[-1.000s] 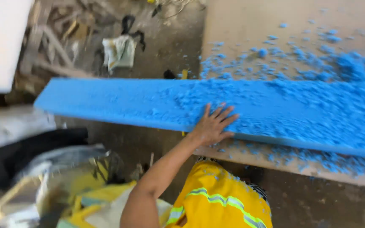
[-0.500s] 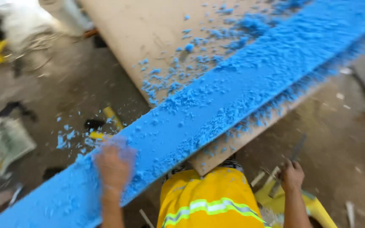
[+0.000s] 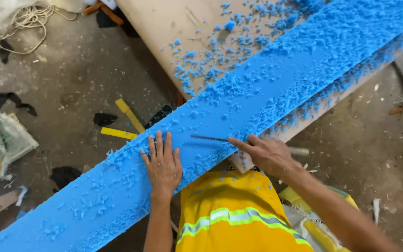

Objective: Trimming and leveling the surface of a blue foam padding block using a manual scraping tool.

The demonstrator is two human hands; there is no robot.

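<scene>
Head view: looking down at both hands on a long blue foam board point(image 3: 276, 88).
Foam board: lies diagonally, low end at lower left, high end at upper right, partly on a tan counter point(image 3: 164, 28); top face rough, covered in blue crumbs.
Left hand point(image 3: 163, 164): flat, palm down, fingers spread, pressing on the board; grip wide open, holds nothing.
Right hand point(image 3: 264, 153): just right of the left hand, at the board's near edge; grip closed on a thin dark blade point(image 3: 209, 138), index finger stretched along it.
Blade: lies on the foam between the two hands, tip pointing toward the left hand, not touching it.
Counter: blue shavings point(image 3: 211, 51) scattered beyond the board.
Floor point(image 3: 71, 84): left of the hands, yellow strips point(image 3: 128, 114), white sack point(image 3: 1, 140); contents not visible.
Clothing: yellow reflective vest point(image 3: 239, 214) below the hands.
</scene>
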